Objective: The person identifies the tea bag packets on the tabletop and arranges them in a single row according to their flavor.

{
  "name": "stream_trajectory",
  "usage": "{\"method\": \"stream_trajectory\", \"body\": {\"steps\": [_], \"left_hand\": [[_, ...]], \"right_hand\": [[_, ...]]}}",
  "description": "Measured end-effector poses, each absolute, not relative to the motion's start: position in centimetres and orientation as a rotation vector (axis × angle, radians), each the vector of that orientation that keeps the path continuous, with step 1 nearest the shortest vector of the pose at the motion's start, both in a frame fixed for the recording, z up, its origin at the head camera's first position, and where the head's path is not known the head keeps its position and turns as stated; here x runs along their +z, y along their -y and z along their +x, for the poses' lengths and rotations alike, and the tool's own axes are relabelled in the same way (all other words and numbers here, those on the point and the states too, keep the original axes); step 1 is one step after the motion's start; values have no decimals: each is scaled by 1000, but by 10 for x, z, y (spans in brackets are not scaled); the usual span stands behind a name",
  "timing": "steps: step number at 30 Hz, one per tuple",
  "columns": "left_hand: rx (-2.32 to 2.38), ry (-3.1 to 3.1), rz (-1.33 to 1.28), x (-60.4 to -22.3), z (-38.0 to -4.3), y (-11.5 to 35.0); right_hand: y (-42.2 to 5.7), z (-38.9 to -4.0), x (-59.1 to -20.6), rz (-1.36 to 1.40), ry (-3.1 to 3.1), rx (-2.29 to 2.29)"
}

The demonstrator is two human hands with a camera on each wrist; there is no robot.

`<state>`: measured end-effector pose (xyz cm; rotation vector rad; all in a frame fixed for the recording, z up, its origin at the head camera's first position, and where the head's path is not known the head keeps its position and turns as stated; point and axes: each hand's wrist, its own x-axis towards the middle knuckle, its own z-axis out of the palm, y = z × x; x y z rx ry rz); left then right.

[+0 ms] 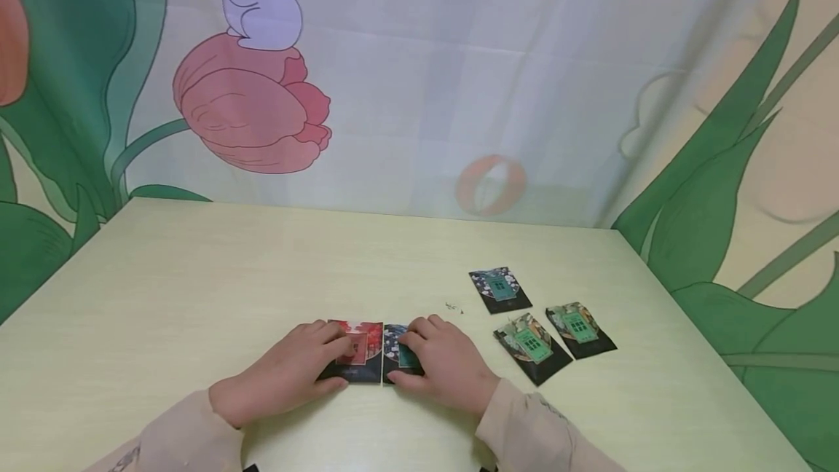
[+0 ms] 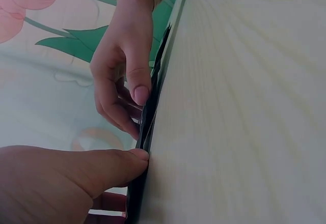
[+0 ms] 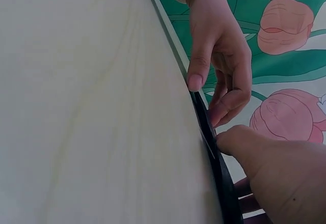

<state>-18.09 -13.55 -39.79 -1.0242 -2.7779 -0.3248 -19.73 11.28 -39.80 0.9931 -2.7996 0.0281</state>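
Two flat sachets lie side by side on the table, their inner edges almost meeting. My left hand [image 1: 288, 366] holds the red-and-black sachet [image 1: 367, 370], its thumb at the near edge and its fingers bent over the top. Over the blue-flowered black sachet [image 1: 391, 337] my right hand [image 1: 446, 363] is curled, thumb at the near edge; it hides most of that sachet's right part. From the left wrist the dark sachet edge [image 2: 134, 198] shows thin and low against the tabletop, with both thumbs touching along it. The right wrist view shows the same edge [image 3: 224, 193].
Right of my hands lie three more sachets: a blue-flowered one [image 1: 501, 290] farther back, a green-labelled one [image 1: 534, 348] nearer, and another green-labelled one [image 1: 580, 330] beside it. Small dark marks [image 1: 454, 307] show on the table [image 1: 229, 268]. A printed curtain [image 1: 393, 93] hangs behind.
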Motion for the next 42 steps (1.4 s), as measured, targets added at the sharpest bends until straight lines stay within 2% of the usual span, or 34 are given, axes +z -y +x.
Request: {"method": "stream_trajectory", "body": {"steps": [9,16,30,42], "left_hand": [[-324,2784,-1023,-394,-180,133],[-310,2791,-1030,-394,-182,131],[-294,2841,-985,-396,-178,132],[-289,2836,-999,-394,-180,130]], "right_hand": [[-127,-206,-378,1000,2744,65],[-158,-231,-361,917,2785,150],[-223,-286,-373,668,3103,233],[-238,-293,-374,624,3280,283]]}}
